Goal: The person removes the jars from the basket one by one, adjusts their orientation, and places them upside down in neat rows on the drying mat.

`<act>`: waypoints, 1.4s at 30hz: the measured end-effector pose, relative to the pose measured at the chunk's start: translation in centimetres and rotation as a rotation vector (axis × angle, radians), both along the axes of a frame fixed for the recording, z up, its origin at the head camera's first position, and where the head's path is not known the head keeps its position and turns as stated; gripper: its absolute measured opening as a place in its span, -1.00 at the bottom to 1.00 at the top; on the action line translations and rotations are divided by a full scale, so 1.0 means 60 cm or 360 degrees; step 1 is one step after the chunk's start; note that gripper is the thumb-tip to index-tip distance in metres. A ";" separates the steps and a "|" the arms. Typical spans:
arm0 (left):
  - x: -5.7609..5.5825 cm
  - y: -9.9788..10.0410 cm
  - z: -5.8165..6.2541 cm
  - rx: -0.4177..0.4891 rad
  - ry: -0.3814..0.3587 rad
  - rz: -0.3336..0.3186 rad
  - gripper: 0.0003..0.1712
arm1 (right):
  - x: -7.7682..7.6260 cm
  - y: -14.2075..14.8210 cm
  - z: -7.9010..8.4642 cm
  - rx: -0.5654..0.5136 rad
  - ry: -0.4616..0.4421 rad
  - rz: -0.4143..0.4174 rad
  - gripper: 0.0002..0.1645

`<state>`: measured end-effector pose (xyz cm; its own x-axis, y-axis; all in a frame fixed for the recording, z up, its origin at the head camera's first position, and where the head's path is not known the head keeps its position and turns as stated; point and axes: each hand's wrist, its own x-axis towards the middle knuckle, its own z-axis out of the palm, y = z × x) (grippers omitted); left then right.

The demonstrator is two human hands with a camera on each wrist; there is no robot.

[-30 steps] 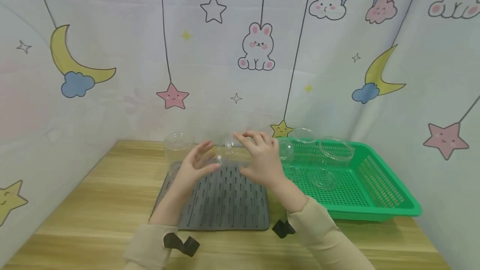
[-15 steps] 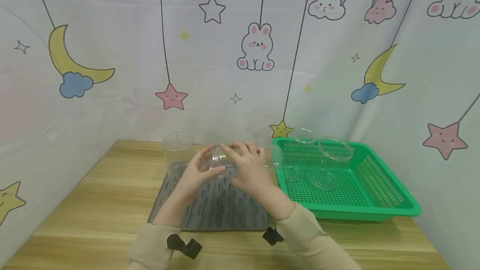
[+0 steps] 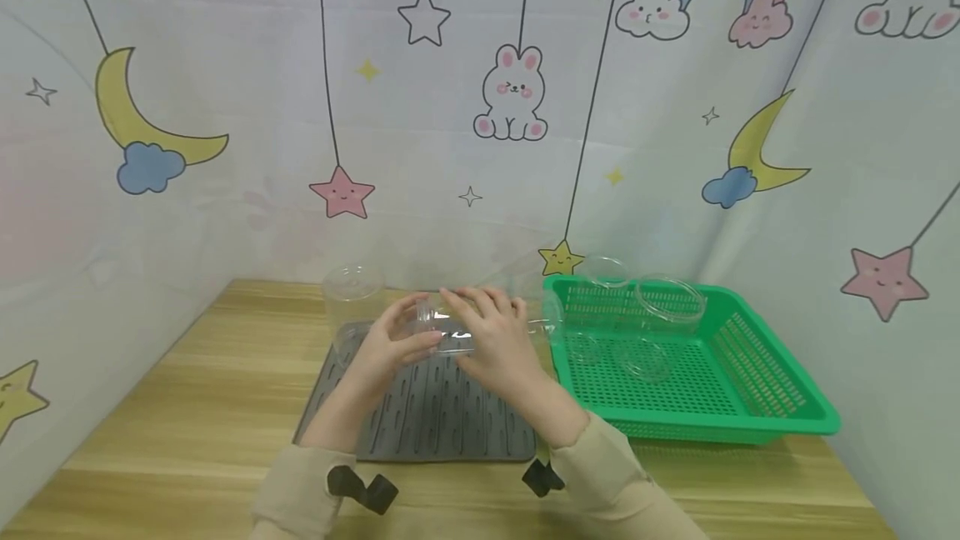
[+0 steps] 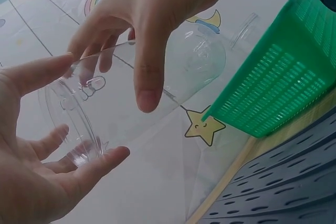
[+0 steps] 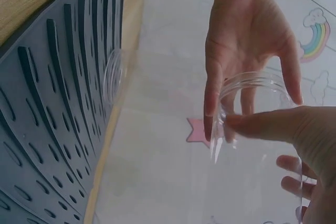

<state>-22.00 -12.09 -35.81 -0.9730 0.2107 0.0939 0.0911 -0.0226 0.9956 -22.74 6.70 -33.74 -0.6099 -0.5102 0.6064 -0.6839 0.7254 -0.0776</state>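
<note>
A white backdrop (image 3: pixel 427 123) printed with stars, moons and a rabbit rises behind a wooden table (image 3: pixel 187 407). In the head view, two hands hold a clear jar (image 3: pixel 452 336) on its side above a grey mat (image 3: pixel 442 419): the left hand (image 3: pixel 382 348) grips the mouth end, the right hand (image 3: pixel 498 344) curls round the body. A second jar (image 3: pixel 352 302) stands at the mat's back left corner. To the right, a green basket (image 3: pixel 720 423) contains more clear jars (image 3: pixel 670 327).

In the left wrist view, the left hand's thumb and fingers spread around the jar's rim; the right hand spans its side, base toward the basket.

In the right wrist view, both hands hold the jar, the backdrop showing through it.
</note>
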 end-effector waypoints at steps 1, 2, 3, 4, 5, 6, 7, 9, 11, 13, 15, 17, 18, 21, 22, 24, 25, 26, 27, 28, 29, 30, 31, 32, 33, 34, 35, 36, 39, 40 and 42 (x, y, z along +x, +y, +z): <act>0.000 -0.001 0.000 0.0006 -0.0008 0.0003 -0.17 | 0.000 0.001 0.000 -0.0014 0.0013 0.0006 0.07; 0.000 -0.002 0.001 0.0009 -0.0013 0.0006 -0.17 | 0.001 0.002 0.000 -0.0033 0.0032 0.0012 0.06; 0.000 -0.003 0.002 0.0017 -0.0022 0.0012 -0.17 | 0.001 0.003 0.000 -0.0060 0.0062 0.0021 0.04; 0.000 -0.004 0.003 0.0025 -0.0024 0.0017 -0.17 | 0.001 0.004 0.001 -0.0090 0.0107 0.0022 0.01; 0.000 -0.005 0.004 0.0039 -0.0021 0.0017 -0.17 | 0.001 0.006 0.002 -0.0137 0.0151 0.0030 -0.03; 0.000 -0.007 0.005 0.0057 -0.0015 0.0020 -0.18 | 0.001 0.009 0.003 -0.0195 0.0198 0.0040 -0.07; 0.000 -0.009 0.005 0.0067 -0.0009 0.0026 -0.19 | 0.000 0.011 0.004 -0.0259 0.0251 0.0048 -0.11; -0.001 -0.014 0.007 0.0089 0.0011 0.0044 -0.20 | -0.004 0.017 0.006 -0.0419 0.0346 0.0078 -0.18; -0.002 -0.018 0.008 0.0137 0.0033 0.0058 -0.23 | -0.009 0.025 0.007 -0.0604 0.0399 0.0104 -0.23; -0.003 -0.023 0.008 0.0176 0.0047 0.0079 -0.25 | -0.014 0.034 0.007 -0.0785 0.0407 0.0109 -0.22; -0.005 -0.028 0.010 0.0263 0.0060 0.0092 -0.26 | -0.018 0.043 0.007 -0.0953 0.0350 0.0096 -0.16; -0.006 -0.031 0.011 0.0339 0.0078 0.0108 -0.25 | -0.020 0.051 0.006 -0.1114 0.0211 0.0074 -0.07; -0.006 -0.033 0.012 0.0375 0.0088 0.0121 -0.25 | -0.019 0.054 0.006 -0.1207 0.0097 0.0082 -0.01; -0.008 -0.035 0.013 0.0500 0.0134 0.0138 -0.26 | -0.020 0.060 0.005 -0.1517 -0.0315 0.0153 0.16; -0.008 -0.035 0.013 0.0527 0.0148 0.0142 -0.27 | -0.020 0.062 0.004 -0.1629 -0.0469 0.0197 0.21; -0.007 -0.036 0.013 0.0580 0.0174 0.0137 -0.32 | -0.020 0.063 0.004 -0.1826 -0.0752 0.0283 0.30; -0.007 -0.035 0.014 0.0594 0.0189 0.0130 -0.34 | -0.020 0.063 0.003 -0.1904 -0.0866 0.0324 0.34; -0.007 -0.035 0.013 0.0608 0.0201 0.0120 -0.35 | -0.021 0.063 0.001 -0.1972 -0.0972 0.0372 0.36; -0.007 -0.035 0.013 0.0615 0.0213 0.0104 -0.37 | -0.022 0.061 -0.001 -0.2041 -0.1062 0.0438 0.39; -0.007 -0.034 0.013 0.0619 0.0233 0.0083 -0.38 | -0.023 0.059 -0.003 -0.2110 -0.1138 0.0503 0.42; -0.006 -0.034 0.013 0.0620 0.0249 0.0058 -0.40 | -0.024 0.056 -0.004 -0.2173 -0.1200 0.0571 0.44; -0.007 -0.033 0.013 0.0623 0.0264 0.0033 -0.41 | -0.025 0.053 -0.007 -0.2238 -0.1253 0.0642 0.45; -0.006 -0.033 0.013 0.0621 0.0279 0.0007 -0.42 | -0.026 0.050 -0.009 -0.2296 -0.1295 0.0709 0.46; -0.006 -0.032 0.013 0.0622 0.0288 -0.0019 -0.43 | -0.027 0.046 -0.012 -0.2352 -0.1338 0.0777 0.47; -0.006 -0.031 0.012 0.0619 0.0293 -0.0043 -0.44 | -0.026 0.043 -0.013 -0.2403 -0.1375 0.0829 0.48; -0.005 -0.031 0.012 0.0617 0.0297 -0.0060 -0.45 | -0.026 0.039 -0.015 -0.2447 -0.1407 0.0866 0.49; -0.005 -0.029 0.012 0.0621 0.0296 -0.0074 -0.45 | -0.025 0.036 -0.015 -0.2483 -0.1436 0.0894 0.48; -0.005 -0.028 0.011 0.0626 0.0297 -0.0085 -0.45 | -0.024 0.033 -0.016 -0.2516 -0.1456 0.0912 0.46; -0.005 -0.024 0.009 0.0630 0.0297 -0.0115 -0.44 | -0.020 0.027 -0.015 -0.2612 -0.1488 0.0958 0.36; -0.005 -0.023 0.009 0.0627 0.0296 -0.0122 -0.43 | -0.020 0.025 -0.014 -0.2644 -0.1487 0.0969 0.30; -0.004 -0.021 0.008 0.0610 0.0298 -0.0130 -0.41 | -0.019 0.023 -0.012 -0.2684 -0.1472 0.0979 0.18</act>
<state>-22.25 -13.36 -35.30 -0.9134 0.2017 0.3537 0.2520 -0.4021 0.8802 -23.85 8.11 -34.49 -0.9565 -0.0992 0.2743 -0.1282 -0.7019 -0.7007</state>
